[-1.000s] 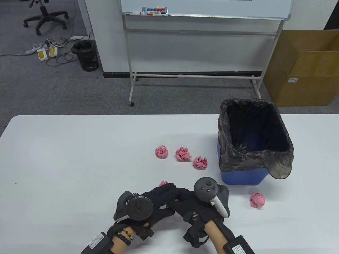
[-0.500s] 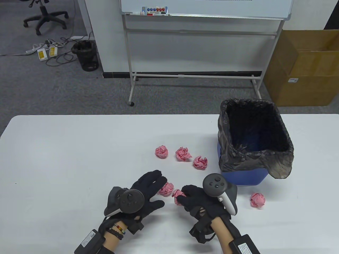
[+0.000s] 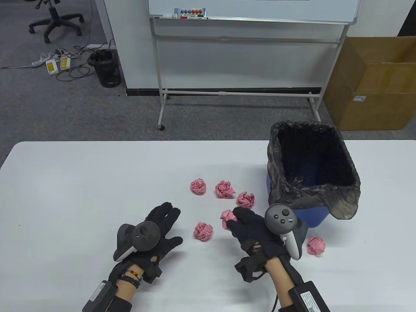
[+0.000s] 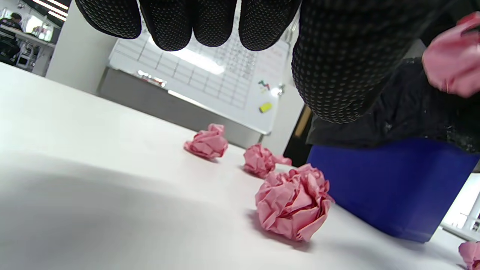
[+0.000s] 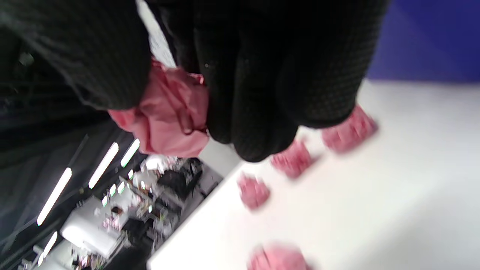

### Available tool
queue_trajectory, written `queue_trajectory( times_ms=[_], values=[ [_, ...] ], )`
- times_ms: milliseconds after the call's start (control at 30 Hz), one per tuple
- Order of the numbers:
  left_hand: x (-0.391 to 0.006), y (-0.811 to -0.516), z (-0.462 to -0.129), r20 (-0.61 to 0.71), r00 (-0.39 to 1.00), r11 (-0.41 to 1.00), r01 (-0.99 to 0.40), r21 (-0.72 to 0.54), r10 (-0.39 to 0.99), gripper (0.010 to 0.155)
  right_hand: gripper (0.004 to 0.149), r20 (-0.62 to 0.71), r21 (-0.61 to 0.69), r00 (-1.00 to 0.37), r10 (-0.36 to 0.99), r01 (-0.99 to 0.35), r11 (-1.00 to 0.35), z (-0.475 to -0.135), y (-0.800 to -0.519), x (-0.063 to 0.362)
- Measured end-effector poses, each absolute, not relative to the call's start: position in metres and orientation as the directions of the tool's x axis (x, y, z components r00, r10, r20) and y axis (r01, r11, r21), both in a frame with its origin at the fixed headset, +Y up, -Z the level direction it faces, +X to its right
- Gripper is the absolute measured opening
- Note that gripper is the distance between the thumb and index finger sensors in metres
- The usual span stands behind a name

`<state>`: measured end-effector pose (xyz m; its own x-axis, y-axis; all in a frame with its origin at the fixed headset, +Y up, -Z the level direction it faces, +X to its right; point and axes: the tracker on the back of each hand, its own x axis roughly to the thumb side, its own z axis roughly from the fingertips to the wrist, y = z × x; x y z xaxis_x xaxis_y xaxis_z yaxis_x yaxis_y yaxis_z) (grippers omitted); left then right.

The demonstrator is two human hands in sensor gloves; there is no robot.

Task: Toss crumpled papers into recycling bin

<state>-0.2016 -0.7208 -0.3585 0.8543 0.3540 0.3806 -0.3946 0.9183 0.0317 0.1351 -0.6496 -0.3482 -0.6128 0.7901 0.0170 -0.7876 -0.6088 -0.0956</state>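
My right hand [image 3: 242, 218] grips a pink crumpled paper ball [image 3: 227, 215] and holds it above the table, left of the blue bin [image 3: 299, 218] lined with a black bag [image 3: 312, 191]. The right wrist view shows the ball [image 5: 168, 112] pinched between thumb and fingers. My left hand [image 3: 164, 216] is open and empty, fingers spread, left of a loose ball [image 3: 203, 231] on the table. That ball shows in the left wrist view [image 4: 292, 202]. Three more balls [image 3: 198, 186] [image 3: 225, 189] [image 3: 245, 199] lie in a row beyond. Another ball [image 3: 316, 245] lies in front of the bin.
The white table [image 3: 81, 182] holds the bin at its right side. Behind the table stand a whiteboard on a wheeled frame [image 3: 240, 94], a cardboard box [image 3: 377, 84] and a black mesh bin [image 3: 104, 69] on the floor.
The hands parted. My right hand lifted one ball and moved right and forward toward the bin. My left hand drew back left, leaving the other ball on the table.
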Motion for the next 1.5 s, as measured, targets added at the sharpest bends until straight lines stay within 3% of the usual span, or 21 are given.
queue_trajectory(
  times_ms=[233,333,433,533,633,1133,1267,1500],
  values=[
    [-0.207,-0.729,-0.363,0.339,0.873,0.927,-0.374,0.002,0.351,0.085,0.07,0.064,-0.464,-0.63,0.774,-0.705,-0.536,-0.353,-0.555,0.168],
    [-0.209,-0.728,-0.364,0.328,0.876,0.928,-0.372,-0.007,0.353,0.085,0.071,-0.029,-0.644,-0.732,0.681,-0.507,-0.573,-0.357,-0.523,0.187],
    [-0.209,-0.727,-0.364,0.323,0.878,0.929,-0.37,-0.01,0.354,0.086,0.072,-0.199,-0.718,-0.777,0.596,-0.298,-0.629,-0.365,-0.509,0.205],
    [-0.209,-0.727,-0.364,0.325,0.882,0.935,-0.353,-0.024,0.341,0.086,0.08,-0.352,-0.649,-0.764,0.54,-0.216,-0.729,-0.377,-0.512,0.218],
    [-0.207,-0.727,-0.364,0.33,0.885,0.941,-0.337,-0.034,0.329,0.087,0.09,-0.381,-0.604,-0.765,0.519,-0.219,-0.766,-0.381,-0.518,0.221],
    [-0.207,-0.727,-0.363,0.317,0.887,0.941,-0.327,-0.084,0.337,0.087,0.088,-0.053,-0.446,-0.944,0.326,-0.27,-0.853,-0.359,-0.516,0.13],
    [-0.209,-0.726,-0.363,0.312,0.891,0.943,-0.321,-0.084,0.331,0.088,0.088,0.093,-0.337,-0.947,0.308,-0.321,-0.885,-0.36,-0.533,0.103],
    [-0.209,-0.726,-0.362,0.318,0.895,0.95,-0.301,-0.086,0.313,0.087,0.089,0.216,-0.12,-0.929,0.3,-0.33,-0.936,-0.367,-0.582,0.059]
  ],
)
